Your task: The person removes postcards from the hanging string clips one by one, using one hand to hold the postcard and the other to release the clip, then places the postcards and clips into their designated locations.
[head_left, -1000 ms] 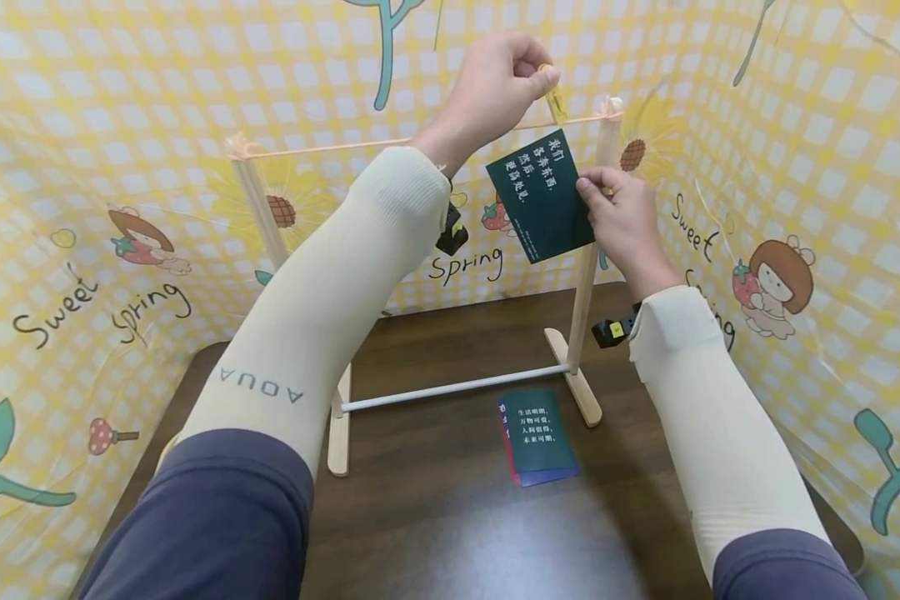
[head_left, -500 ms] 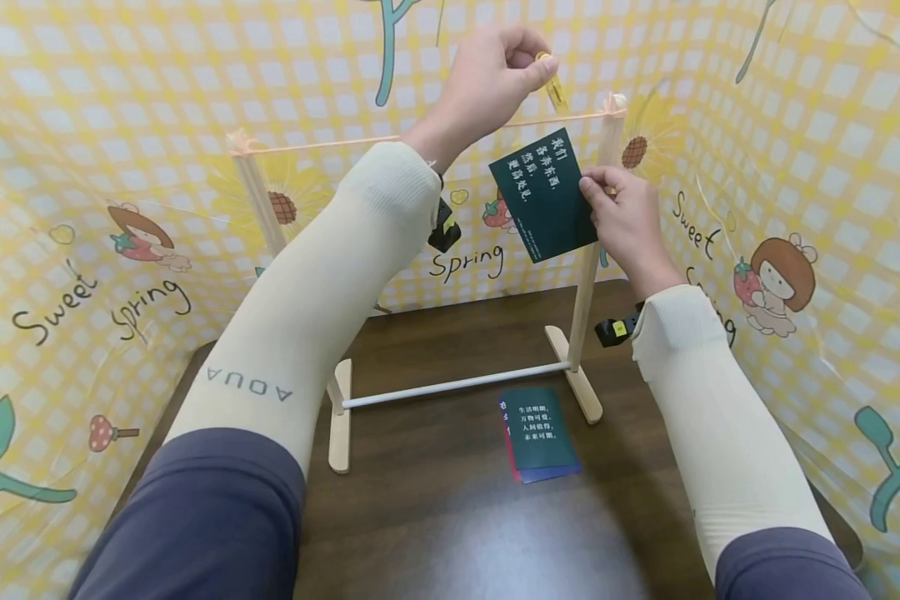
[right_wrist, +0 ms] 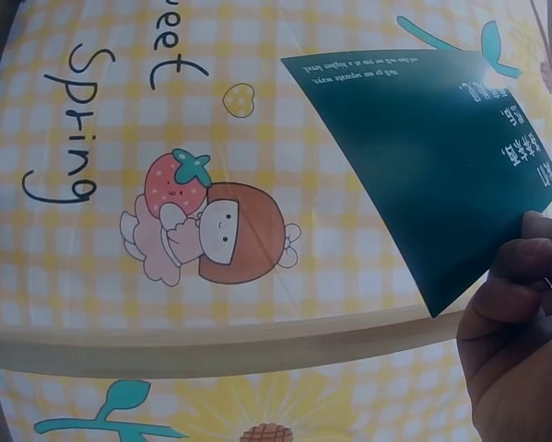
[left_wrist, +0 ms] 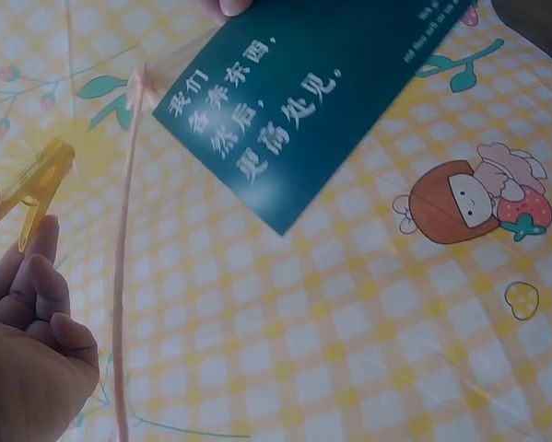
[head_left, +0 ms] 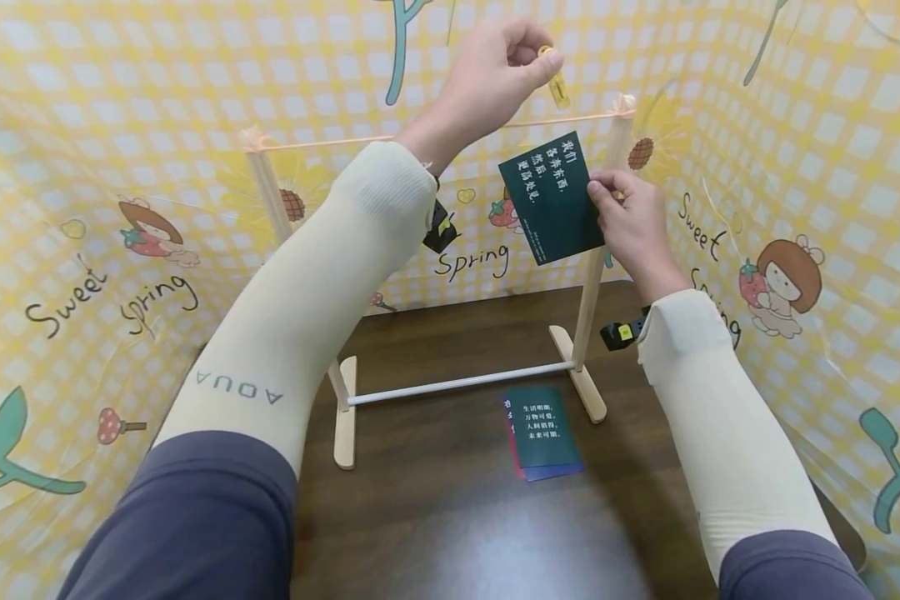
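My left hand [head_left: 495, 71] pinches a yellow clothespin [head_left: 558, 86] by one end, above the pink cord [head_left: 300, 147] strung across a wooden frame. In the left wrist view the clothespin [left_wrist: 41, 184] sits between thumb and fingers, its tip pointing up and away from the palm. My right hand [head_left: 633, 217] pinches a dark green card [head_left: 551, 208] with white Chinese writing by its right edge. The card hangs tilted just below the cord, near the right post. The right wrist view shows thumb and fingers at the edge of this card [right_wrist: 414, 175].
Several overlapping cards, a green one [head_left: 543, 446] on top, lie on the brown table [head_left: 420, 517] before the frame. A white bar [head_left: 457, 384] joins the frame's wooden feet [head_left: 345, 442]. The right post [head_left: 590, 308] stands behind the right hand. Yellow checked cloth surrounds the table.
My left hand has risen slightly with the clothespin, whose lower tip now stands clear above the cord. The right hand keeps the card in nearly the same place. The view has shifted slightly.
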Demonstrator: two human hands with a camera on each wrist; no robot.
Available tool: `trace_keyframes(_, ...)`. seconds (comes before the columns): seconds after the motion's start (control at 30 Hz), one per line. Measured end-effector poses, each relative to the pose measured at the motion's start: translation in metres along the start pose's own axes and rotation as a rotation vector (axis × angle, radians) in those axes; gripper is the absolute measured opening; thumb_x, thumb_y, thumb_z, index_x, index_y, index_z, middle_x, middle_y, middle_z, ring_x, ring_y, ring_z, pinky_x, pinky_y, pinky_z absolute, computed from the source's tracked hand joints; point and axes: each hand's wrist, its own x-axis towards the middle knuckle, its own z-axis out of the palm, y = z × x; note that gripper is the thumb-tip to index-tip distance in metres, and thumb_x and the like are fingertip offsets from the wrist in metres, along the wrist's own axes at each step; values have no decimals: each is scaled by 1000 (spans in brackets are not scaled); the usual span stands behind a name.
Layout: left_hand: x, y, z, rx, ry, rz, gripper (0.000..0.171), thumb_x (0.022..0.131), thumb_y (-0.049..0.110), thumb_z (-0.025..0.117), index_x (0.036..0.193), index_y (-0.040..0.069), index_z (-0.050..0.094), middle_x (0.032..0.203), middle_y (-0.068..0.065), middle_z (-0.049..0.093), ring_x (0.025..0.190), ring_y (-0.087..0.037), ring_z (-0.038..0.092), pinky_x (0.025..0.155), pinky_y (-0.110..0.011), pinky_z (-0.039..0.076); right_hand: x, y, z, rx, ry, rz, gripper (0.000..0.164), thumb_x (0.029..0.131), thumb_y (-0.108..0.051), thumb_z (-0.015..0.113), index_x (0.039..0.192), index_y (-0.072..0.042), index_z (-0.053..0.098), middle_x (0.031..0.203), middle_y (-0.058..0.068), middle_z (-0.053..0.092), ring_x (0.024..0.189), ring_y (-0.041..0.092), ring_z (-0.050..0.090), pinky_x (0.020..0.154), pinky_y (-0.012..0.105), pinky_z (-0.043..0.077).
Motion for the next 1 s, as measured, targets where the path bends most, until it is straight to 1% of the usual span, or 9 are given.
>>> trace_keyframes(0.13,-5,-6,-4,13,-6,-1,36,98,33,58,128,13,60,107,2,58,95,-8,49,81,-20,40,-2,3,-2,-17,-4,10,34,100,-31,54,117,-4,68,109,5,61,82,18,53,66,23,45)
trace_keyframes(0.3,-13,-13,-13,-10,1,0,37,97,32,60,128,12,60,106,1,58,96,-10,49,82,-21,39,-5,7,-4,-11,3,35,35,100,-32,55,117,-5,69,100,6,62,74,17,52,63,21,44)
trace_keyframes(0.47,-20,-17,-21,-27,7,-13,38,97,33,61,129,13,59,107,1,58,96,-11,49,84,-21,40,-7,12,-5,-3,13,23,34,99,-32,56,115,-5,70,90,9,62,67,15,52,57,19,42)
trace_keyframes(0.53,-23,-18,-24,-24,14,-9,38,97,33,61,129,13,59,107,1,58,96,-11,49,83,-21,40,-8,14,-6,3,16,18,34,99,-32,56,114,-5,70,86,9,61,64,15,51,56,19,41)
trace_keyframes(0.63,-26,-19,-27,-11,37,17,37,96,31,62,128,12,61,104,1,58,93,-11,49,82,-21,39,-10,17,-7,18,23,22,33,99,-31,56,115,-5,70,84,9,60,62,15,50,55,20,41)
trace_keyframes(0.73,-30,-19,-30,-11,50,20,37,96,31,63,128,12,62,103,1,58,91,-12,48,81,-22,39,-11,19,-9,27,21,29,33,99,-30,56,117,-5,69,82,9,58,60,15,49,54,21,39)
trace_keyframes(0.87,-37,-20,-37,-50,64,20,35,96,28,64,126,10,62,100,-1,57,88,-12,47,78,-23,38,-13,21,-10,18,20,21,33,99,-30,56,117,-5,69,77,8,57,57,13,47,51,19,38)
trace_keyframes(1.0,-44,-22,-43,-69,83,38,33,95,26,65,123,8,63,98,-2,58,86,-13,48,76,-23,39,-15,23,-11,18,19,32,34,99,-31,56,117,-5,69,75,8,56,57,13,47,51,20,37)
